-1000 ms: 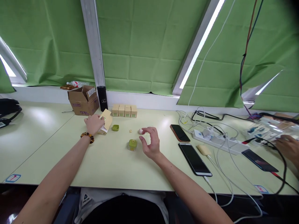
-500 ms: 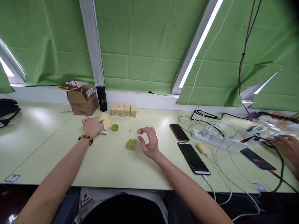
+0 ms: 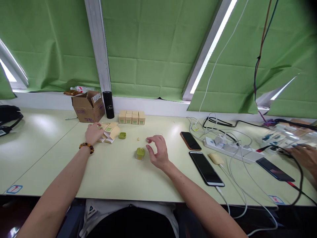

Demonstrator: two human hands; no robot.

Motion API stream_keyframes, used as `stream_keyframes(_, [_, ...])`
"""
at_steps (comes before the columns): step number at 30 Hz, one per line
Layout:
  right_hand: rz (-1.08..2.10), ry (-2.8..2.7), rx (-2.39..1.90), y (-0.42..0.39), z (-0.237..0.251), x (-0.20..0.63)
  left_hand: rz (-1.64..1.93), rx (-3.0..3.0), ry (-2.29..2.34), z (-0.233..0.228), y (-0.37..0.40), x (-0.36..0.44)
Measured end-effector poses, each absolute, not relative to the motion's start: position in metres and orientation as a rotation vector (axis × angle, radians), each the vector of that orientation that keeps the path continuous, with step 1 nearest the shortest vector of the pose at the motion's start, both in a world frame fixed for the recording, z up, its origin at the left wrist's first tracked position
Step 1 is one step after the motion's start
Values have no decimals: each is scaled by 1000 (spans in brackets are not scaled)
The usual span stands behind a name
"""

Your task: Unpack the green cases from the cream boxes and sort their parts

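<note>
Since the earlier frames the left hand (image 3: 93, 133) has slid a little to the left and the flat box (image 3: 108, 132) under it now lies down on the worktop (image 3: 116, 175) instead of standing tilted; the right hand (image 3: 158, 151) has dropped slightly and drawn its fingers closer.

Nearest the person, the right hand hovers just right of the green jar (image 3: 140, 153), which stands upright with its top open, apparently left free so something can go in. The grip here is a near-closed pinch of thumb and forefinger; whether it has the small pale piece (image 3: 148, 140) between the tips or only touches it cannot be told. A tiny yellow bit (image 3: 138, 138) lies apart behind the jar.

Farther on, the left hand rests palm down with loose, spread fingers on the edge of the unfolded box, pinning it flat rather than clasping it. The green lid (image 3: 122, 135) sits just right of the box. Behind stand the row of boxes (image 3: 131, 117), a black cylinder (image 3: 108, 104) and a carton (image 3: 88, 106). Phones (image 3: 206, 168) lie to the right.
</note>
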State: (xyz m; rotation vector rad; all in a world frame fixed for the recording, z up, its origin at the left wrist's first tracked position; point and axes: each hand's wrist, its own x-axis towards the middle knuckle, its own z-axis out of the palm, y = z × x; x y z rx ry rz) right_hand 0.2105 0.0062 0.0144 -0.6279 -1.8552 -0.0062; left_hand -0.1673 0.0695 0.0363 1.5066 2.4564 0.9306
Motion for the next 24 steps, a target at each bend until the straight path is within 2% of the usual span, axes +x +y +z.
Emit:
stream_keyframes(12, [45, -1893, -753, 14, 13, 215, 933, 1503, 2465, 39, 67, -158])
stream_keyframes(17, [390, -2084, -1080, 16, 22, 225, 1119, 1571, 2567, 45, 61, -147])
stream_keyframes(21, [784, -2264, -1056, 13, 28, 228, 1372, 1836, 2439, 50, 56, -128])
stream_keyframes(24, [796, -2344, -1057, 10, 21, 222, 1454, 2065, 2212, 54, 51, -101])
